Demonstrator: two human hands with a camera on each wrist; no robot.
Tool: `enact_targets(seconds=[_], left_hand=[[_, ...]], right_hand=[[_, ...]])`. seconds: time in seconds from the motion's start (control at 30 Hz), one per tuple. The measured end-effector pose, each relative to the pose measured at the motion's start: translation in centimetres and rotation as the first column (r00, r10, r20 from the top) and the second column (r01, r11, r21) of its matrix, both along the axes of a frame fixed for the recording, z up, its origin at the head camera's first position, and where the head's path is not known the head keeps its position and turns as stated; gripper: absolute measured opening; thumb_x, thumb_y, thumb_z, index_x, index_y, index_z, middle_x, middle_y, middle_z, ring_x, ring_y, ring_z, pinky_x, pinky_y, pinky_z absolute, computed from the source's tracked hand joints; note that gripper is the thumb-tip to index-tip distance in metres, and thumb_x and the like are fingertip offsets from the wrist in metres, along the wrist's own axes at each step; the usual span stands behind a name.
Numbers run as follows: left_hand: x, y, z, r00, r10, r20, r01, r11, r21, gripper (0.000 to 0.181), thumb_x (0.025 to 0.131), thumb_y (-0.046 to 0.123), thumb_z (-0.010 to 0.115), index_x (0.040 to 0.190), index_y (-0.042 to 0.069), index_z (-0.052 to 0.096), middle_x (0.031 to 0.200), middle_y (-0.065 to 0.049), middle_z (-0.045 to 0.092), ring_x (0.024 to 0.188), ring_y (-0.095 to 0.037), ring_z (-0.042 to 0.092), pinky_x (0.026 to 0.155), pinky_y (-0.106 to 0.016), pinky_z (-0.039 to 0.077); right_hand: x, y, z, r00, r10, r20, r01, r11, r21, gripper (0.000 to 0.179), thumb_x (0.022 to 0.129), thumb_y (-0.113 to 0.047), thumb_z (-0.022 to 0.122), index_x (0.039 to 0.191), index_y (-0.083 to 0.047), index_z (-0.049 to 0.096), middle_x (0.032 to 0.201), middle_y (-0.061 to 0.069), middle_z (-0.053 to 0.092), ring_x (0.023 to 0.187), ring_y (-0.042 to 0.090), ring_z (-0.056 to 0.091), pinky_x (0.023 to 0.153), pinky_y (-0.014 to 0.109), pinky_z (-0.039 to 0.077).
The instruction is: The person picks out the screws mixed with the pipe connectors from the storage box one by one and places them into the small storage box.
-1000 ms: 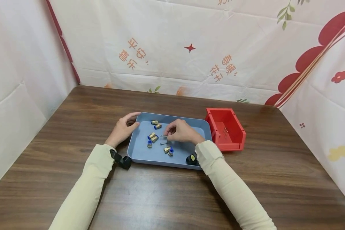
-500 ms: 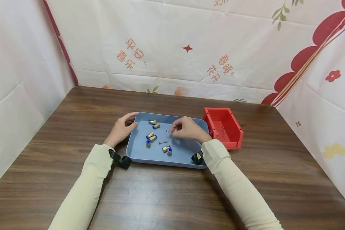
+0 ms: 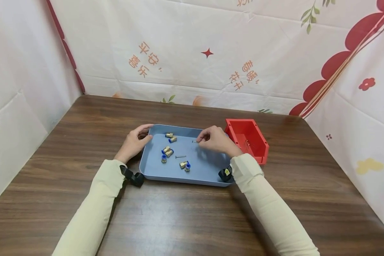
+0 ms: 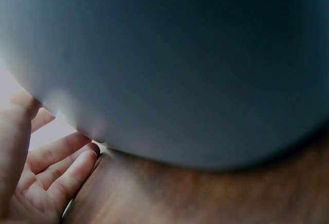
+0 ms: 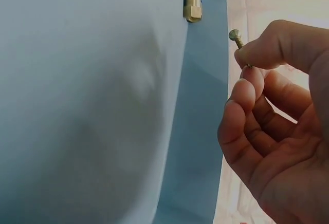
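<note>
My right hand (image 3: 218, 140) pinches a screw (image 5: 237, 37) between thumb and index finger, above the right part of the blue-grey tray (image 3: 208, 176). The screw's head sticks out past the fingertips, and the other fingers curl in loosely. A second screw (image 3: 180, 156) lies on the tray floor. Several brass push-in fittings with blue rings are scattered around it, one (image 5: 193, 6) showing near the tray wall in the right wrist view. At the tray's left edge my left hand (image 3: 132, 144) holds the rim, thumb over it and fingers against the outer wall.
An open red bin (image 3: 248, 128) stands against the tray's right end, with a few screws (image 3: 247, 145) inside. Both stand on a dark wooden table (image 3: 166, 217). A printed white cloth (image 3: 179, 49) hangs behind the table and at both sides.
The right hand has lifted the pinched screw off the tray and carried it right and back towards the red bin. The left hand stays at the tray edge while the view shifts slightly.
</note>
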State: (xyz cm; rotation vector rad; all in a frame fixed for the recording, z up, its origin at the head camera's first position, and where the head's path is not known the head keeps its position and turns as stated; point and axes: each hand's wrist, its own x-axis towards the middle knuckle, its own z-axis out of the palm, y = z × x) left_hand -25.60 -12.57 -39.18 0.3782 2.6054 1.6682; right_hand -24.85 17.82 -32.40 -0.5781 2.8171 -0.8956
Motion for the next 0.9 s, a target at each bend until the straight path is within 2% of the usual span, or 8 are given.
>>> enact_targets(seconds=[0.3,0.67,0.9], left_hand=[[0.0,0.0,0.0,1.0,0.008,0.004,-0.008,1.0,-0.003,0.045,0.097,0.02,0.055,0.141,0.017,0.047,0.136,-0.018,0.052,0.121,-0.034,0.051,0.1,-0.051,0.043],[0.0,0.1,0.0,1.0,-0.002,0.005,0.002,1.0,0.004,0.045,0.097,0.02,0.054,0.141,0.017,0.047,0.136,-0.018,0.052,0.12,-0.034,0.052,0.099,-0.051,0.044],[0.1,0.1,0.2,1.0,-0.009,-0.006,0.009,1.0,0.007,0.045,0.097,0.018,0.054,0.141,0.016,0.047,0.136,-0.019,0.052,0.12,-0.035,0.052,0.099,-0.051,0.044]], right_hand=[[0.0,1.2,0.6,0.997,-0.067,-0.037,0.067,0.998,0.005,0.017,0.079,-0.01,0.071,0.095,-0.005,0.075,0.084,0.007,0.07,0.07,0.02,0.056,0.065,0.024,0.049],[0.2,2.3,1.4,0.989,-0.122,-0.079,0.119,0.992,-0.043,0.019,0.079,-0.01,0.071,0.097,-0.004,0.074,0.088,0.009,0.071,0.071,0.022,0.057,0.066,0.026,0.051],[0.3,3.3,1.9,0.987,-0.14,-0.081,0.137,0.99,-0.042,0.015,0.084,-0.009,0.063,0.093,-0.004,0.073,0.086,0.01,0.069,0.073,0.021,0.054,0.065,0.026,0.047]])
